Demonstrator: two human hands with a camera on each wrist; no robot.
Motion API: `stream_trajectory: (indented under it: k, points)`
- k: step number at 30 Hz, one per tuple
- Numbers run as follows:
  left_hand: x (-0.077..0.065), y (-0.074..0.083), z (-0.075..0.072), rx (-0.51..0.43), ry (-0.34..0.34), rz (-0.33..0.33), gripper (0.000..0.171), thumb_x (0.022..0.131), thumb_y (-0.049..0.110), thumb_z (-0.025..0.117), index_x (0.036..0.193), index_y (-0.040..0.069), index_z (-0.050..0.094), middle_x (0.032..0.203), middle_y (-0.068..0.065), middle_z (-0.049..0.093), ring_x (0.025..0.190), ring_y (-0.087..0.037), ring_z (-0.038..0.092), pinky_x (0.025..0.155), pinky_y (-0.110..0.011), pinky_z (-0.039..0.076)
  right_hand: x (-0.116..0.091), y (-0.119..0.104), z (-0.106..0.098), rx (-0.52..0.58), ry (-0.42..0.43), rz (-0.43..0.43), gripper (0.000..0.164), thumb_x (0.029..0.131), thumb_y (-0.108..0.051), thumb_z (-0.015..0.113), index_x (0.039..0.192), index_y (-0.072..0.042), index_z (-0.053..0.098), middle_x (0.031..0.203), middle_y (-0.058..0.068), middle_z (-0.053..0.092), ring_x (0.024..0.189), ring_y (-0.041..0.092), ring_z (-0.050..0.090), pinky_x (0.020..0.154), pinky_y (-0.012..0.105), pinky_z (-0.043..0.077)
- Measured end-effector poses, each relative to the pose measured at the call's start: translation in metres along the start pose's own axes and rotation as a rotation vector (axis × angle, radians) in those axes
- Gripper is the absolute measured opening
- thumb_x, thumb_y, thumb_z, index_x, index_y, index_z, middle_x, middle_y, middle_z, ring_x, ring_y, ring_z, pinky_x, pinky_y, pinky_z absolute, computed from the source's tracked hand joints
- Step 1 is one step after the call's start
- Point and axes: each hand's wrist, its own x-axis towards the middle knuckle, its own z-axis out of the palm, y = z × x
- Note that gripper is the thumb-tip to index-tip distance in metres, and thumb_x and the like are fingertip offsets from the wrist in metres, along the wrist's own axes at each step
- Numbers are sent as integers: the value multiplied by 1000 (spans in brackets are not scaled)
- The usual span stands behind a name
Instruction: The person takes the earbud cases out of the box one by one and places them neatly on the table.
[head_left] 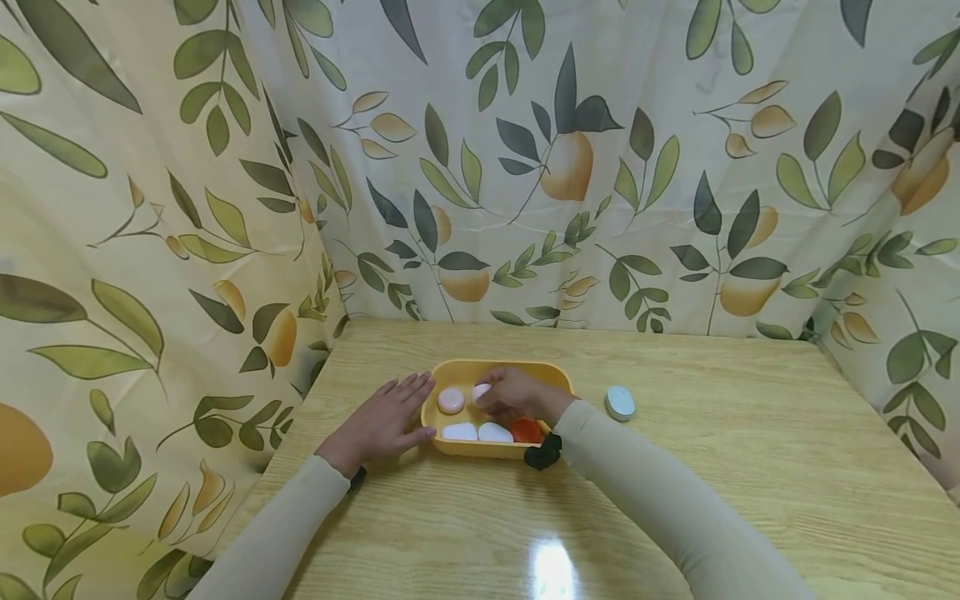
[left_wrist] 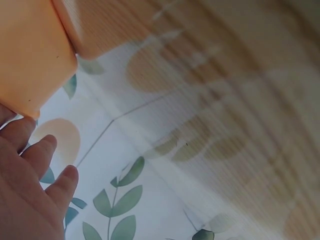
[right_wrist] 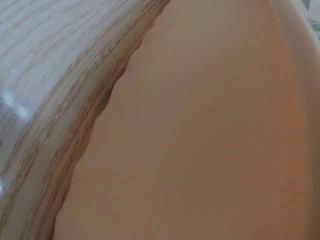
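A yellow-orange tray (head_left: pixel 480 451) with rounded corners stands on the table, holding several soap-like pieces. My right hand (head_left: pixel 517 393) reaches into it and pinches a pale pink round piece (head_left: pixel 481 391) between thumb and fingers. Left of that lies another pale pink round piece (head_left: pixel 451 401). Along the near side are two white pieces (head_left: pixel 460 432) and a red piece (head_left: pixel 527 431), partly hidden by my right wrist. With fingers stretched, my left hand (head_left: pixel 384 421) rests against the tray's left end. The left wrist view shows its fingertips (left_wrist: pixel 47 145) beside the tray wall (left_wrist: pixel 35 55).
A pale blue-white oval piece (head_left: pixel 619 403) lies on the wooden table (head_left: pixel 750 433), right of the tray. Leaf-and-fruit printed curtains (head_left: pixel 525 208) hang behind and at both sides. In the right wrist view a close orange surface (right_wrist: pixel 200 125) fills most of the picture.
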Motion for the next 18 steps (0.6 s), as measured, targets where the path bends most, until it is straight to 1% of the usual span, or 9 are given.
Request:
stream_trajectory:
  k: [2,4,7,9,11,14,16,18]
  points:
    - [0,0,0,3,3,0,85,97,67,29,156,7,19,161,-7,17,146,-25,16,115,-48,17,1,1,0,2,13,2,21,93,-10,65,110,1,61,93,12,61,83,25,60,76,40,56]
    - [0,0,0,4,0,-4,85,97,68,29,156,8,19,161,-7,17,146,-25,16,115,-48,17,1,2,0,9,34,8,18,95,-11,62,106,3,63,94,13,61,83,25,62,76,40,57]
    - [0,0,0,9,-8,-7,86,96,68,27,156,8,17,161,-6,16,146,-24,15,115,-48,17,1,4,0,20,60,7,18,95,-3,59,110,6,61,94,15,62,78,24,63,73,38,57]
    - [0,0,0,7,-13,-11,86,96,69,27,157,9,16,161,-5,15,147,-24,14,116,-47,16,1,5,0,32,65,6,26,93,3,60,118,8,57,94,17,63,77,24,64,73,38,58]
    - [0,0,1,4,-17,-14,86,96,69,26,157,10,15,161,-5,14,147,-24,13,116,-47,15,1,6,-1,48,64,0,38,90,7,62,127,9,51,95,18,64,76,24,64,74,39,58]
    - [1,0,1,1,-20,-19,86,96,69,26,157,11,14,161,-3,13,147,-22,12,116,-45,13,2,7,-2,67,64,-7,52,87,8,65,135,10,45,97,19,65,76,24,65,77,40,57]
    - [1,0,1,0,-21,-20,86,96,69,26,157,11,14,161,-3,13,147,-22,12,117,-45,12,1,7,-4,58,65,-22,54,86,7,67,135,11,44,99,19,65,76,23,66,79,40,56]
    - [0,0,1,-5,-18,-17,86,96,69,27,157,10,15,161,-4,14,147,-22,12,117,-45,13,1,8,-5,40,64,-36,51,86,4,70,131,12,48,98,17,66,77,22,66,79,39,56]
